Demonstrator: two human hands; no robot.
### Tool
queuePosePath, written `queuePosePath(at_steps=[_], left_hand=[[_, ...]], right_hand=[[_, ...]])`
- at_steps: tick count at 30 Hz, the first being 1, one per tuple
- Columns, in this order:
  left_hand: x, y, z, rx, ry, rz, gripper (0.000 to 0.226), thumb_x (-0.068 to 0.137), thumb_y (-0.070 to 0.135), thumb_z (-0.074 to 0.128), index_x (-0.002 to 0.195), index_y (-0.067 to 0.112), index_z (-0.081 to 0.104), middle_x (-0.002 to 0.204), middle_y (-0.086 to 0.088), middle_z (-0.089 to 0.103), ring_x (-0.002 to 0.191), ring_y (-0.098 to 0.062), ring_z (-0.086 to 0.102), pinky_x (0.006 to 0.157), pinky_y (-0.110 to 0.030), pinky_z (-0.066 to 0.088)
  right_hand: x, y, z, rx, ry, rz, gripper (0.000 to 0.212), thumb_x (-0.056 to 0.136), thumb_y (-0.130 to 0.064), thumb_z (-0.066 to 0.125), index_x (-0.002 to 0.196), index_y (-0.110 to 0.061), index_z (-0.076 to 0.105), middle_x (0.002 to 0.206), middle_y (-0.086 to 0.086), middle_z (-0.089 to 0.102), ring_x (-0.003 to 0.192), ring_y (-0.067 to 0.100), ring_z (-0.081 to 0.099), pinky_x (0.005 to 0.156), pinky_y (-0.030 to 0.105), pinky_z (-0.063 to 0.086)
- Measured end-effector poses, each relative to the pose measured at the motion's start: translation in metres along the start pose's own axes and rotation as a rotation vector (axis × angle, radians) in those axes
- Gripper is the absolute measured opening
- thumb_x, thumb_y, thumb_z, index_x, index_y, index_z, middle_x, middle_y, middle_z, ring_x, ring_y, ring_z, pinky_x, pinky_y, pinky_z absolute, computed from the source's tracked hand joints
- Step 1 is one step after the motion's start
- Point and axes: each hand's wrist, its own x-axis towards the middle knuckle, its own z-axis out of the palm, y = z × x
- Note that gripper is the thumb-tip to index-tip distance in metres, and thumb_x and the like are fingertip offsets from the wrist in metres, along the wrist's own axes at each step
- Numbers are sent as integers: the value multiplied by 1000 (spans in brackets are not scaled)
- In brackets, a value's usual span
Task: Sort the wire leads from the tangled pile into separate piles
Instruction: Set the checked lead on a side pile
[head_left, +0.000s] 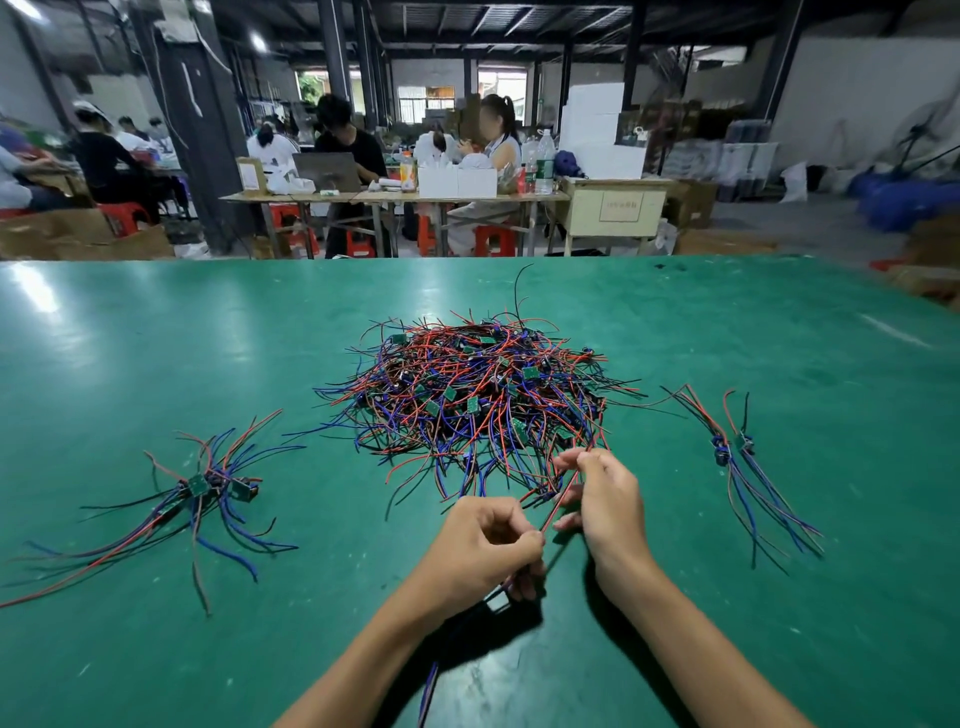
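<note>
A big tangled pile (478, 395) of red, blue and black wire leads with small green circuit boards lies in the middle of the green table (156, 338). A smaller sorted pile (208, 488) lies at the left, and a thin bundle (737, 452) at the right. At the pile's near edge my left hand (483, 551) grips a wire lead (558, 506), whose blue tails hang down past my wrist. My right hand (605, 499) pinches the red wire of that same lead, just above and to the right of the left hand.
Beyond the table's far edge several people sit on red stools at workbenches with boxes and bottles. Cardboard boxes (78, 234) stand at the far left, and more stock at the far right.
</note>
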Motion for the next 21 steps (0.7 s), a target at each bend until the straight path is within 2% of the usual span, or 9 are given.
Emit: queuePosePath(at_steps=[5,8,10,12,15,18,20,21], left_hand=[[-1,1,-1,9,-30,3,21,91,-7,60,72,2,59,65,-19,67,44,-18,62,43,-22,47],[-1,2,-3,-4,-61,-5,23,91,-7,61,71,4,59,64,-16,68,43,-17,61,44,-22,47],[-2,4,-3,-27,-80,-4,22,92,-4,63,71,5,62,66,-14,70,47,-17,62,45,-22,48],[-3,6,-5,-57,-66,14,14,91,4,69,77,5,70,73,-14,72,57,-16,63,50,-22,50],[-2,12,-9,-209,67,19,10,86,19,74,87,11,79,78,-7,72,65,-10,58,55,-18,46],[3,18,-16,-526,229,-17,22,78,28,72,92,12,77,73,-1,62,60,-9,50,53,-17,44],[5,19,-20,-635,297,-44,23,77,30,73,92,13,71,71,0,56,60,-9,49,54,-17,46],[5,19,-22,-662,326,-60,23,76,31,74,91,14,68,70,1,56,60,-8,50,55,-17,45]], right_hand=[[0,-7,-6,173,-12,105,26,96,-11,46,85,-13,69,82,-4,74,56,13,52,42,25,47],[0,-9,-8,387,-54,214,26,97,-15,47,79,-16,65,74,-5,73,55,9,52,53,24,44],[2,-12,-13,550,-137,330,26,98,-18,47,78,-19,63,75,-5,73,55,9,53,56,23,45],[5,-11,-20,629,-249,374,27,102,-28,47,86,-19,67,82,-1,76,55,8,60,53,21,51],[3,-7,-19,377,-357,216,43,103,-48,42,107,-17,72,92,8,76,58,10,62,58,25,53],[-12,2,-12,-69,-428,-219,19,90,-35,71,107,-27,69,87,6,74,59,15,66,50,24,51],[-23,9,-6,-273,-509,-432,28,85,-29,81,106,-39,66,85,-1,73,64,16,67,55,30,54],[-28,8,-2,-262,-511,-448,28,83,-33,82,104,-42,66,83,-2,72,65,15,66,57,31,53]])
